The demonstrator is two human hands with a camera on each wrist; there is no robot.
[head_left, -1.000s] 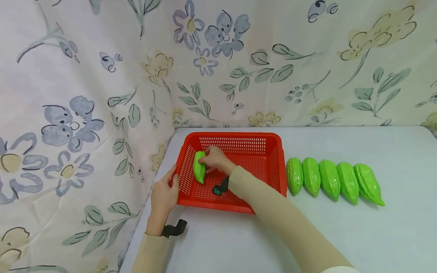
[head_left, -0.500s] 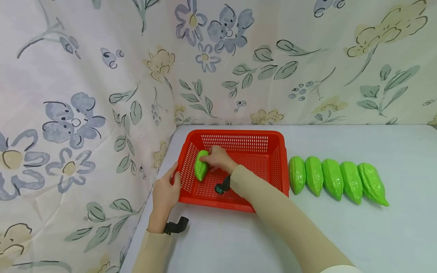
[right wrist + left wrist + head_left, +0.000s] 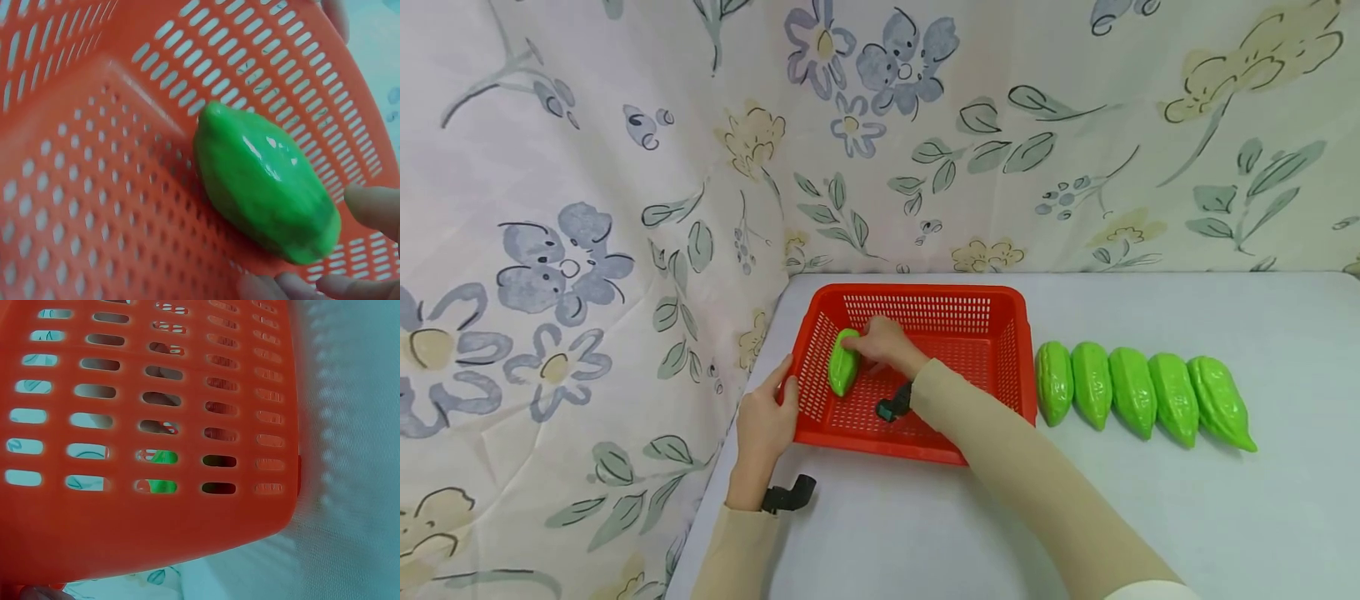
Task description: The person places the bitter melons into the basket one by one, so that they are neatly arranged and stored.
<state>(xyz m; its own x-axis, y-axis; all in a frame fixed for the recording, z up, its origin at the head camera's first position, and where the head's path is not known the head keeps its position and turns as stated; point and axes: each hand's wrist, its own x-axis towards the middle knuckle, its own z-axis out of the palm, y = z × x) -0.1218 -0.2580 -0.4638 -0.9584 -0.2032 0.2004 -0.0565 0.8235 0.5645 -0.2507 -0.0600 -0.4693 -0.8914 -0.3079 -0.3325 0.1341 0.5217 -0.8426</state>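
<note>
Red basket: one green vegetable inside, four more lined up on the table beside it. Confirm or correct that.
Four is wrong: the head view shows five green vegetables lined up on the table beside the red basket, with one inside.

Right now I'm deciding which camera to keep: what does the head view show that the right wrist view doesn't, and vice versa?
Only the head view shows the row of five ridged green gourds on the white table, right of the red plastic basket, plus both beige sleeves and the wrist cameras.

Only the right wrist view shows lines of the floral cloth through the basket's slots, and the lone gourd's glossy side close up.

Both show that gourd inside the basket, the right grip at it, and at least part of the left grip at the rim.
</note>
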